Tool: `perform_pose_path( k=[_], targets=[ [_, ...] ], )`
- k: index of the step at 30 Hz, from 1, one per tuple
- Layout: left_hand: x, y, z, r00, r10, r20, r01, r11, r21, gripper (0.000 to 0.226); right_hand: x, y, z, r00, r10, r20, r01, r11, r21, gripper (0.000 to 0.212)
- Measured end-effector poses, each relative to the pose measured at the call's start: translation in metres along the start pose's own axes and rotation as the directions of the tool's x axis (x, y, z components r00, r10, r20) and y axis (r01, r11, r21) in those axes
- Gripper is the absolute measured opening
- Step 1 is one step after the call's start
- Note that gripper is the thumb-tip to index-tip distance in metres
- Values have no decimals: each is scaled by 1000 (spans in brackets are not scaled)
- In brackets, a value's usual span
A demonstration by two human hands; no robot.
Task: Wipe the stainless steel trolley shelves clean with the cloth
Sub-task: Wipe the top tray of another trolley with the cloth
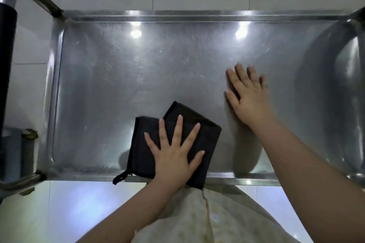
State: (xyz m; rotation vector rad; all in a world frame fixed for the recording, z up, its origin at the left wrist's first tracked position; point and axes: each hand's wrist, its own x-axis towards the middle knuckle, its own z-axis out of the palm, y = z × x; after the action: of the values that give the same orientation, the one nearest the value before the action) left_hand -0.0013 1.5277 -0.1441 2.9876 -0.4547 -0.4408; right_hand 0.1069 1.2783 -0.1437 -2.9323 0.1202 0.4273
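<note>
Black cloth (142, 150), partly hidden under the flat left hand (173, 152), is pressed onto the shelf (138, 61), its near corner hung over the rim. Blurred, the right hand (249, 97) is laid open alongside; bare steel is left beyond both.

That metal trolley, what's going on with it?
A person is wiping its shelf. The left hand presses flat, fingers spread, on a folded dark cloth by the near rim, which the cloth slightly overhangs. The right hand rests flat on the bare metal further right, holding nothing.
</note>
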Motion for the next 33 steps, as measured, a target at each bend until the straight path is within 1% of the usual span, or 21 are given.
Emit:
perform_pose_path(
  k=[3, 4, 7, 10, 13, 16, 18, 20, 25, 28, 30, 33],
  targets=[
    [10, 3, -4, 1000, -12, -10, 12, 1000, -12, 71, -6, 29, -3, 988, 157, 6, -156, 987, -39, 69],
    [18, 3, -7, 1000, -6, -8, 6, 1000, -8, 71, -10, 34, -1, 983, 183, 3, -183, 982, -57, 69],
    [73, 5, -20, 1000, -4, -19, 4, 1000, 4, 70, -13, 32, 6, 982, 183, -35, -185, 980, -67, 68],
    [158, 13, -40, 999, -48, -23, 48, 998, -30, 70, -11, 32, 7, 985, 168, -51, -170, 985, -39, 69],
    [233, 27, -60, 998, -61, -9, 60, 996, -63, 69, -10, 35, 8, 984, 168, -53, -169, 985, -23, 69],
    [266, 40, -69, 993, -115, -1, 115, 990, -87, 69, -9, 36, 9, 985, 169, -46, -170, 985, -38, 66],
    [262, 46, -67, 991, -132, -17, 130, 987, -94, 68, -9, 37, 9, 985, 169, -41, -171, 985, -36, 65],
    [237, 49, -58, 993, -113, -35, 109, 988, -109, 68, -9, 38, 9, 985, 170, -42, -171, 985, -31, 65],
    [104, 65, -21, 996, -42, -74, 34, 994, -106, 70, -10, 39, 3, 985, 169, -29, -168, 986, 21, 65],
    [34, 87, 2, 999, -24, -43, 21, 997, -74, 72, -11, 37, 2, 986, 162, -43, -160, 986, 45, 63],
    [15, 100, 10, 999, -30, -14, 30, 998, -51, 75, -12, 36, 1, 985, 169, -38, -168, 985, 28, 63],
    [17, 104, 10, 998, -55, 19, 56, 998, -31, 81, -11, 37, 1, 985, 172, -21, -172, 985, 1, 65]
  ],
)
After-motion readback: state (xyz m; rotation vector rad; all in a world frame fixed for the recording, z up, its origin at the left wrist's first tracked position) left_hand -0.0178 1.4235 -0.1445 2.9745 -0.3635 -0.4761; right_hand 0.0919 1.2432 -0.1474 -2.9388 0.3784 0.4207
